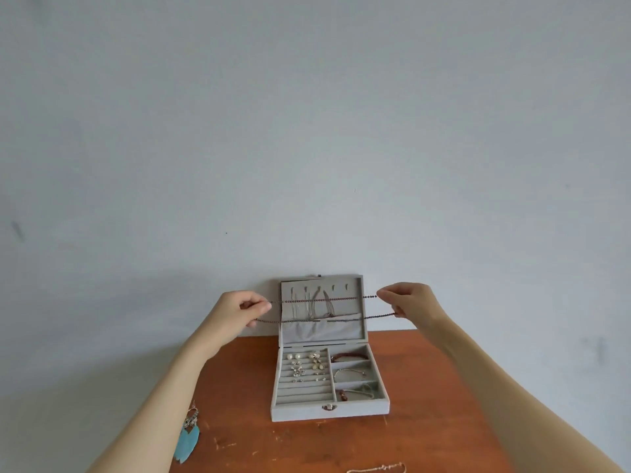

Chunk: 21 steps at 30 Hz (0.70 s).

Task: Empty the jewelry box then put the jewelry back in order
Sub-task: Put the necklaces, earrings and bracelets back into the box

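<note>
A grey jewelry box (330,412) stands open on the wooden table, its lid (322,331) upright against the wall. A dark beaded necklace (345,298) is stretched in two strands across the front of the lid. My left hand (244,307) pinches its left end and my right hand (408,300) pinches its right end, both raised above the table. Thin chains (309,303) hang from hooks inside the lid. Earrings and rings (305,365) sit in the left slots; bracelets (351,372) lie in the right compartments.
A turquoise feather earring (187,435) lies on the orange-brown table (426,404) near my left forearm. A thin pale chain (377,468) lies at the table's near edge. A plain grey wall rises right behind the box.
</note>
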{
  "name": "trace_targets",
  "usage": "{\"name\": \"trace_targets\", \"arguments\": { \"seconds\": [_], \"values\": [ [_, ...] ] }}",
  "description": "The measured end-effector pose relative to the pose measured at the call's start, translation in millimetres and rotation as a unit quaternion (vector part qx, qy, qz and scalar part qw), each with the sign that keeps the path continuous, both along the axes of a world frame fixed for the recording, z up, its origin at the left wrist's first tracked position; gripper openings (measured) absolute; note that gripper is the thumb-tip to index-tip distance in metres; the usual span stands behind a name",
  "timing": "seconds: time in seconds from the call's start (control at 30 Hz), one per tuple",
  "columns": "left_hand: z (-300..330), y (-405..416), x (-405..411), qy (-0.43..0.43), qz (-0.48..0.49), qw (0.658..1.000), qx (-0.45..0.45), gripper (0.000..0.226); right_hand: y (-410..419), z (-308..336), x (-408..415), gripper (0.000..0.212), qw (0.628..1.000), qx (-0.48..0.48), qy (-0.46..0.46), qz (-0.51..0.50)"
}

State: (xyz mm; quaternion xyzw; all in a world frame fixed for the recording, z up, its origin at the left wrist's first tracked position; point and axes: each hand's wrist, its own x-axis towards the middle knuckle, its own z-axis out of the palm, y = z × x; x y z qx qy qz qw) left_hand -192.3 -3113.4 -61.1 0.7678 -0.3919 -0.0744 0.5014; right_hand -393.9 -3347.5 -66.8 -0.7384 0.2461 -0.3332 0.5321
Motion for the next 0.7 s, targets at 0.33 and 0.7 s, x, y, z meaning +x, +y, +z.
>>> {"name": "trace_targets", "arguments": {
  "seconds": [0.33,0.7],
  "values": [
    [-23,-105,-52,0.146,-0.020,0.989,-0.004,0.007,-56,-57,-95,0.014,0.981,-0.064,0.143,-0.112],
    [-90,-225,-85,0.035,0.000,0.999,0.038,0.007,-84,-128,-126,0.015,0.965,-0.066,0.233,-0.106]
  ]
}}
